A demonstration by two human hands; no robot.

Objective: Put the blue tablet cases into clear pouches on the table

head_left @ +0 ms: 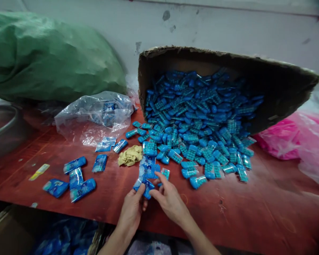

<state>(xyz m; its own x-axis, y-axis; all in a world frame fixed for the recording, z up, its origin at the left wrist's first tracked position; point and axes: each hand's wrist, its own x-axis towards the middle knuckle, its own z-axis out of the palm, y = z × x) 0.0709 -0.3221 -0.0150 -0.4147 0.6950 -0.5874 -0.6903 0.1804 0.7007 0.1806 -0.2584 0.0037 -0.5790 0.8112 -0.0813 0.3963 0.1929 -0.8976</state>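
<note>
Between my hands is a blue printed label sleeve (146, 188), pinched by the thumb and fingers of my left hand (130, 209) near the table's front edge. My right hand (171, 200) touches its right side with the thumb, while the index finger stays lifted and apart. Just beyond lie more flat blue printed labels (148, 166). A clear-fronted blue pack of round pellets (149, 148) rests against their far end, and another small pack (165, 173) sits behind my right fingers. Left of the labels is a crumpled yellowish piece (129, 156).
A tipped cardboard box (228, 58) spills many blue packs (196, 106) onto the red table (271, 205). Several labelled packs (83, 189) lie left. Behind them are a clear plastic bag (79, 117) and a green sack (53, 60). Pink bags (284, 138) stand right.
</note>
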